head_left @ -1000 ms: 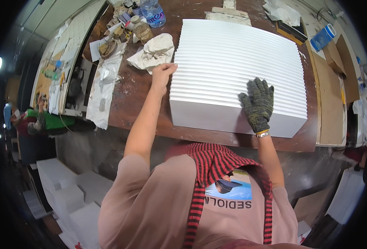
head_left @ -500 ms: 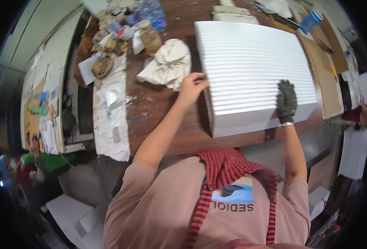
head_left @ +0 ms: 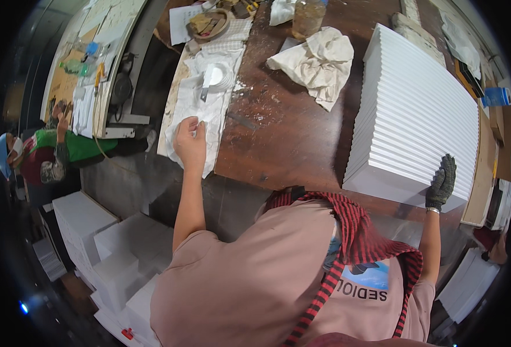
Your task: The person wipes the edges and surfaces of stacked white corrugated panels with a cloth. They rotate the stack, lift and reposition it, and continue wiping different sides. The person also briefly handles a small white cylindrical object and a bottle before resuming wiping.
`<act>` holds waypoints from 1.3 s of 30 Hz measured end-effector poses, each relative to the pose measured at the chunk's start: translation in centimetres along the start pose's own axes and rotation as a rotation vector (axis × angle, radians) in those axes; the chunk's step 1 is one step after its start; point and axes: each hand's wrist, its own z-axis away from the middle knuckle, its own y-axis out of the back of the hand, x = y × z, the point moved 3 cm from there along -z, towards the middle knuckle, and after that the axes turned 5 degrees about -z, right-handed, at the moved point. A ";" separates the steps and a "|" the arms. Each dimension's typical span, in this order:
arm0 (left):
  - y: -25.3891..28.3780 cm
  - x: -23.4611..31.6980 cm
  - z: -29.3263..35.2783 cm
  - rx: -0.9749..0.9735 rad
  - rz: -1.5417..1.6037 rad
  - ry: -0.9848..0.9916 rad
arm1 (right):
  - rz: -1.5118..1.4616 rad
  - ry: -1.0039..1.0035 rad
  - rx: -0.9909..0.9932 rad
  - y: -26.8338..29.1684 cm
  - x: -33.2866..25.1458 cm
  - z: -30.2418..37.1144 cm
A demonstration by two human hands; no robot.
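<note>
My left hand [head_left: 190, 142], bare, hovers over a white cloth strip [head_left: 193, 113] at the table's left end. Its fingers are loosely bent, thumb apart, with nothing in them. Just beyond it on the cloth are a small flat grey blade [head_left: 205, 91] and a white round object [head_left: 220, 75]. A dark glove covers my right hand [head_left: 442, 182], which lies with its fingers stretched out on the near right of a large white block [head_left: 417, 110] with a ribbed top. Between the hands, farther back, lies a crumpled cream cloth [head_left: 319, 63].
The brown table [head_left: 278, 139] carries a thin dark strip [head_left: 241, 120], a jar of amber liquid [head_left: 308, 18] and a round bowl [head_left: 209, 24] of scraps. White boxes [head_left: 113, 269] stand on the floor at lower left. Another person [head_left: 41, 150] sits by the far-left bench.
My left hand has left the block's left side and moved left to the white cloth strip. The view has swung left; my right hand stays on the block.
</note>
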 end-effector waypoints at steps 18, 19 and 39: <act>-2.1 8.7 7.0 -0.679 1.573 0.449 | -0.758 0.047 -0.648 -11.2 -26.3 3.0; -2.7 10.4 8.0 -0.783 1.674 0.455 | -0.850 -0.189 -0.807 -12.8 -27.8 3.7; -3.0 0.1 -3.6 -0.008 0.509 0.152 | -1.857 -0.763 -1.181 -21.9 -34.4 4.8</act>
